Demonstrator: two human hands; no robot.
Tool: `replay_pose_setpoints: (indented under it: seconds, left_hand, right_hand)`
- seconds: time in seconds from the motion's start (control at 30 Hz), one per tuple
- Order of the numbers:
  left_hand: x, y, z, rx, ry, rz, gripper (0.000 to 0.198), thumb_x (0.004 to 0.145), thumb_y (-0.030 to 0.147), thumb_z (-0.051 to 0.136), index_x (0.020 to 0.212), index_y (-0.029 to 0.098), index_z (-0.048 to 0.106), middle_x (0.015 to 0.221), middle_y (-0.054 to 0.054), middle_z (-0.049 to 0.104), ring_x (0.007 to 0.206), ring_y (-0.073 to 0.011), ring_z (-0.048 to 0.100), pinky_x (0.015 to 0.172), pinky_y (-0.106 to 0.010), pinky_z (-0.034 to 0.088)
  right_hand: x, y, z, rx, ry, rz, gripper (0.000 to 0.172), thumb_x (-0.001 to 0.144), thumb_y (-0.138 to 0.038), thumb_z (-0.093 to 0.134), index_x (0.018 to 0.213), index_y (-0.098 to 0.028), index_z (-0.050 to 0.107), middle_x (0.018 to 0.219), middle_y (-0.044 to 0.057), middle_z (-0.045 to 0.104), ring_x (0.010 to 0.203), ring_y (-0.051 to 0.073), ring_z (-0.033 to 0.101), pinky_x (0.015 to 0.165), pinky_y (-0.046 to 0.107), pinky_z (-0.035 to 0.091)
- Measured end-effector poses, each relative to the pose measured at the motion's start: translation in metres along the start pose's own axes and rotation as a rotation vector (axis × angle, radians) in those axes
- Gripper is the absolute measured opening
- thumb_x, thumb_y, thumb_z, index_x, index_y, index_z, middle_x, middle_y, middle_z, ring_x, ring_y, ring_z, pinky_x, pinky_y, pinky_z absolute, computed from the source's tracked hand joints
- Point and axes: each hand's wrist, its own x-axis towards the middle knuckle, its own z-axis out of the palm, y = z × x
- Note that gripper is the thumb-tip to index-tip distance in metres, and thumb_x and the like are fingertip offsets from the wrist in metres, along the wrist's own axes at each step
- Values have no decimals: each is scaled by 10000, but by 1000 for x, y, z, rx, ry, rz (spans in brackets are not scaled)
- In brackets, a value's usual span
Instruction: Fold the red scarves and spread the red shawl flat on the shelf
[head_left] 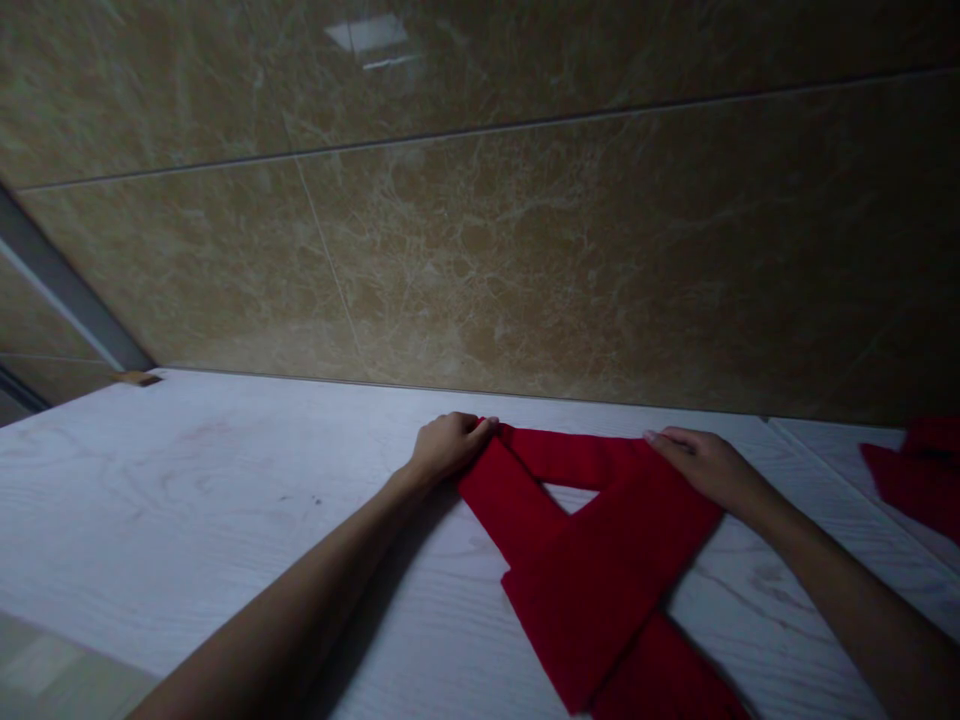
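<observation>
A red cloth napkin (600, 560) lies folded on the white wood-grain table (187, 500), its bands crossing to leave a small triangular gap in the middle. My left hand (448, 447) is closed, pinching the cloth's far left corner near the wall. Resting on the far right corner, my right hand (705, 465) has its fingers pressed flat on the fabric.
A brown marble-tiled wall (480, 250) rises right behind the table. More red cloth (919, 475) lies at the right edge. A small wooden piece (137, 378) sits at the table's far left corner beside a grey frame (60, 285).
</observation>
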Motion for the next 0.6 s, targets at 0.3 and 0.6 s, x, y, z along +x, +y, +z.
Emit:
replay_pose_setpoints:
  seconds: [0.3, 0.6]
  left_hand:
    - [1, -1, 1, 6, 0, 6, 603, 970, 656, 344, 821, 223, 736, 806, -77, 746, 712, -234, 667, 619, -295, 348]
    - [0, 0, 0, 15, -3, 7, 610, 979, 651, 350, 845, 216, 757, 819, -85, 757, 739, -239, 686, 612, -287, 362]
  right_hand:
    - [0, 0, 0, 40, -7, 21, 561, 807, -747, 521, 666, -218, 640, 626, 25, 656, 617, 209, 602, 576, 307, 440]
    - [-1, -5, 0, 36, 6, 17, 577, 780, -768, 529, 622, -221, 619, 601, 20, 620, 602, 199, 572, 580, 307, 432]
